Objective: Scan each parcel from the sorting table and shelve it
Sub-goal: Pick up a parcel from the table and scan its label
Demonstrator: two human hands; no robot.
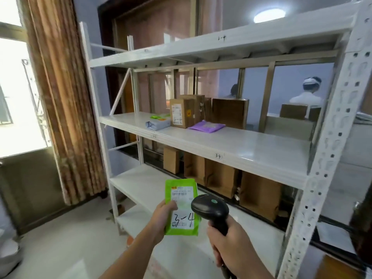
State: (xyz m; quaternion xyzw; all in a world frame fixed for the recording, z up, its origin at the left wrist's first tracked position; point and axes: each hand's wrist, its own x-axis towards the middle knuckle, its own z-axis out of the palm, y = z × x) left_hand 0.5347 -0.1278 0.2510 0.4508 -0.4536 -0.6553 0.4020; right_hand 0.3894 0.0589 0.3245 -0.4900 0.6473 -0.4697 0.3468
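Scan step judged in hand. Green parcel (181, 206), marked 3-4, is pinched upright by left hand (163, 218) at lower centre. Scanner (211, 210) is gripped fully by right hand (231, 244), head beside label. Next: placement on shelf edge marked 3-4 (217, 156), centre frame.

Left hand (164, 220) holds green parcel (181, 206); right hand (229, 244) grips scanner (211, 208) beside it.

Bright daylight from blown-out window (14, 93) far left; ceiling lamp (269, 15) glows upper right; soft blur; wide-angle edge bending.
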